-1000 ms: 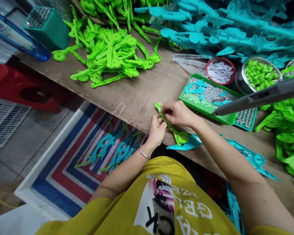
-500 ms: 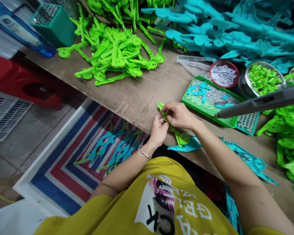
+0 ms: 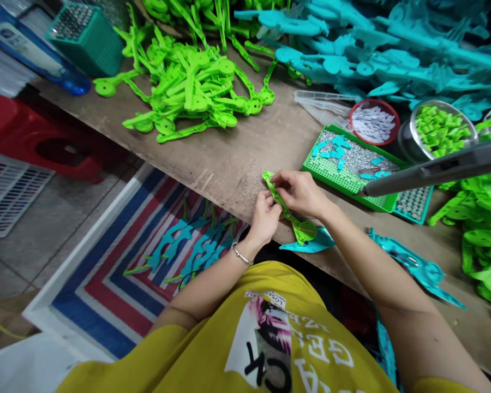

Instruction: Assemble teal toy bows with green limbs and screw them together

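Head view looks down on the left hand [image 3: 264,215] and the right hand [image 3: 298,191], which meet at the near edge of the worn brown table [image 3: 229,158]. Both hold one bright green flat plastic piece with a round end [image 3: 299,227]. The fingers of each hand are pinched shut on its narrow upper half, the left from below and the right from above. The piece lies slanted, with its round end low and toward the person, resting over a teal flat plastic piece [image 3: 311,244] at the table edge. Just beyond the right hand sits a green perforated plastic tray [image 3: 311,164] strewn with small silver and teal bits. A loose heap of bright green plastic pieces [image 3: 188,93] lies well apart at the far left of the table.
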Demonstrator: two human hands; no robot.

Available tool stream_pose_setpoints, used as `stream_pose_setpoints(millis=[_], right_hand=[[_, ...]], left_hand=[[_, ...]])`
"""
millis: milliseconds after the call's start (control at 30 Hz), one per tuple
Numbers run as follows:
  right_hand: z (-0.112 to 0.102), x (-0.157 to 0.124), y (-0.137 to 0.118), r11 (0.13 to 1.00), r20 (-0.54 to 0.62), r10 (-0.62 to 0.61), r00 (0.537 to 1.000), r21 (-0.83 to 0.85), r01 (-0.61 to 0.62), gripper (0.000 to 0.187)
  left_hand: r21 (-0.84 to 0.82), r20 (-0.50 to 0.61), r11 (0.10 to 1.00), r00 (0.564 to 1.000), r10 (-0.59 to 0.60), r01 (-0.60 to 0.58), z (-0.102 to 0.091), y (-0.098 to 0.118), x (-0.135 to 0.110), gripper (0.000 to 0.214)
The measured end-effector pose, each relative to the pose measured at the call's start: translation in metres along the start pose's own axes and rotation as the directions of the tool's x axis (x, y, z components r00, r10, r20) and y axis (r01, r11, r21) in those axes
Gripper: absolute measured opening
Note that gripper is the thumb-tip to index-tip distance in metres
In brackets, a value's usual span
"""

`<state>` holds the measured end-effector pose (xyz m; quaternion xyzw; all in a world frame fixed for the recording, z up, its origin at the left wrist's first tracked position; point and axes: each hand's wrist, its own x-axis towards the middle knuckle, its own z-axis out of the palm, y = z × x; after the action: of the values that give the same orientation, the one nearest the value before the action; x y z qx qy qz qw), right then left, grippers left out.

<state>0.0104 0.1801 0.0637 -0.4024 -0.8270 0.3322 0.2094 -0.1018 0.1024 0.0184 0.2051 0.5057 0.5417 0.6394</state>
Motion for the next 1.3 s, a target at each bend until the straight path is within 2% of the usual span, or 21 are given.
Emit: stream_pose_setpoints(millis=[267,467,700,800,900,967,1033,1067,1133,1233,1300], right_hand=[[0.005,-0.001,-0.002,0.974,0.057,-0.042,0.997,-0.218,0.053,0.019],[0.01,-0.008,0.003,0.996,-0.063,0.007,0.998,-0.087,-0.013,0.017],[0.011,-0.027,-0.001,0.998,-0.03,0.055,0.998,0.001,-0.055,0.041],[0.016,-0.035,-0.005,0.996,-0.017,0.06,0.998,-0.058,-0.061,0.033],[0.026,-0.04,-0.012,0.98,-0.012,0.059,0.998,-0.189,-0.06,0.022],[0.029,-0.04,-0.017,0.963,-0.002,0.03,1.0,-0.269,-0.029,0.022],[0.027,-0.036,-0.018,0.96,0.012,0.018,1.0,-0.281,-0.014,0.023],[0.023,-0.033,-0.017,0.971,0.025,0.038,0.999,-0.238,-0.032,0.022],[0.01,-0.027,-0.011,0.993,0.062,0.111,0.992,-0.041,-0.109,0.022],[-0.019,-0.028,-0.004,0.938,0.053,0.189,0.981,0.287,-0.196,0.037],[-0.035,-0.039,-0.007,0.931,-0.033,0.241,0.97,0.289,-0.222,0.041]], left_hand=[[-0.051,0.001,0.999,1.0,0.015,-0.015,0.001,0.0,0.001,0.043],[-0.034,0.017,0.999,1.0,-0.023,0.023,0.002,0.004,-0.001,0.045],[-0.051,0.01,0.999,1.0,-0.014,0.015,0.002,0.003,0.0,0.043],[-0.028,-0.011,0.999,1.0,0.027,-0.027,0.001,0.0,0.0,0.042],[-0.005,-0.021,0.997,0.996,0.083,-0.083,0.0,-0.005,0.0,0.04],[-0.006,-0.013,0.992,0.992,0.122,-0.122,-0.001,-0.006,0.0,0.038],[-0.015,-0.001,0.99,0.991,0.137,-0.137,-0.002,-0.006,0.0,0.035],[-0.019,0.008,0.992,0.992,0.123,-0.123,-0.002,-0.005,-0.001,0.035],[-0.014,0.033,0.997,0.997,0.071,-0.071,-0.002,-0.001,-0.001,0.035],[0.018,0.061,1.0,0.998,-0.003,0.002,-0.001,0.005,-0.003,0.036],[0.041,0.052,0.999,0.998,-0.031,0.029,0.0,0.007,-0.003,0.036]])
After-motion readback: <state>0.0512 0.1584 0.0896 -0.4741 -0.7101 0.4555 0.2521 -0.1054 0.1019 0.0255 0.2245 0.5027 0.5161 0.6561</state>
